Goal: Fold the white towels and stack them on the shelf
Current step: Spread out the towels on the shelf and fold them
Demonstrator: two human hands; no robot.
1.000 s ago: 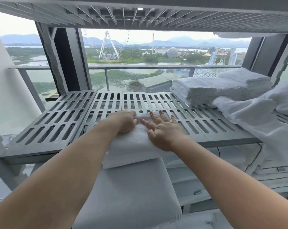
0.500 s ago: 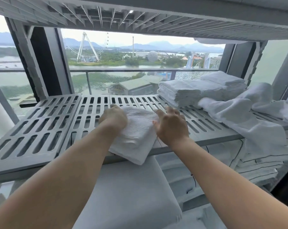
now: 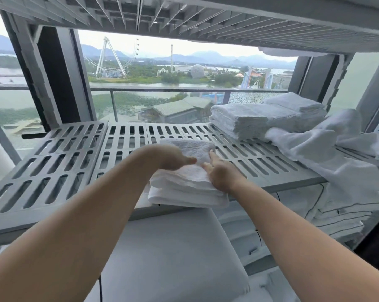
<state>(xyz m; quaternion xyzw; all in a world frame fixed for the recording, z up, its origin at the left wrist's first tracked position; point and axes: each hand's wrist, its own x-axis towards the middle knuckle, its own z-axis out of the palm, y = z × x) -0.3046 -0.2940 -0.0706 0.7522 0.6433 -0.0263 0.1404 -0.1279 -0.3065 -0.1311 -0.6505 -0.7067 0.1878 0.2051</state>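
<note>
The folded towel [image 3: 190, 171] and the far-right stack of towels [image 3: 249, 120] are fluffy, looped white terry cloth, lying on a matt grey slotted plastic shelf [image 3: 53, 162].

Grey slatted shelf [image 3: 60, 168]: folded towel [image 3: 195, 153], towel stack [image 3: 245, 120], loose towel [image 3: 315, 149].

- Below the near edge of the shelf [image 3: 53, 162], right in front of you, lies a grey padded cushion [image 3: 173, 253].
- Beyond the shelf's far edge you look through a glass railing [image 3: 162, 90] with a dark top rail.
- Past the far left corner stands a dark window post [image 3: 51, 79].
- Outside you see a Ferris wheel [image 3: 110, 57], a pale dome [image 3: 197, 71], a grey-roofed building [image 3: 175, 107], water [image 3: 140, 85] and hazy mountains [image 3: 206, 55].
</note>
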